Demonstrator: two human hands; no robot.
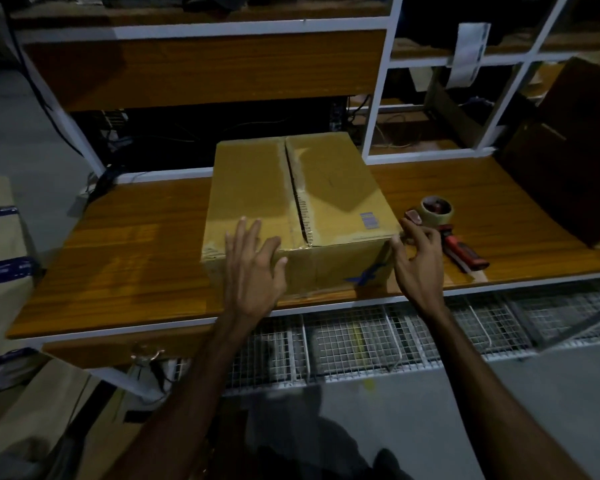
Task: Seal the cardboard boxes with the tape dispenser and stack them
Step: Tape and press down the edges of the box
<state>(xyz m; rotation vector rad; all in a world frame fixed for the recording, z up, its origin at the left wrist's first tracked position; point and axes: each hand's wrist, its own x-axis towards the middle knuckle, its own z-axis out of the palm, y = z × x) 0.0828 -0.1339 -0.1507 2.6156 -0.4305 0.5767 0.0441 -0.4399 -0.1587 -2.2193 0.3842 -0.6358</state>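
A brown cardboard box [333, 188] sits on the wooden worktable [125, 258], its two top flaps folded down with a dark gap along the middle seam. My left hand [253, 265] lies with straight fingers on the box's near left top edge. My right hand [420, 261] is at the near right corner of the box, fingers loosely bent, thumb touching the corner. Just right of that hand lies a red tape dispenser [454, 240] with a roll of clear tape [436, 208], nobody holding it.
A dark cardboard box [568, 157] stands at the table's right end. White shelf frames [374, 98] rise behind the table. Wire mesh baskets [361, 341] hang below the front edge. More boxes with blue tape [0, 237] stand at the left.
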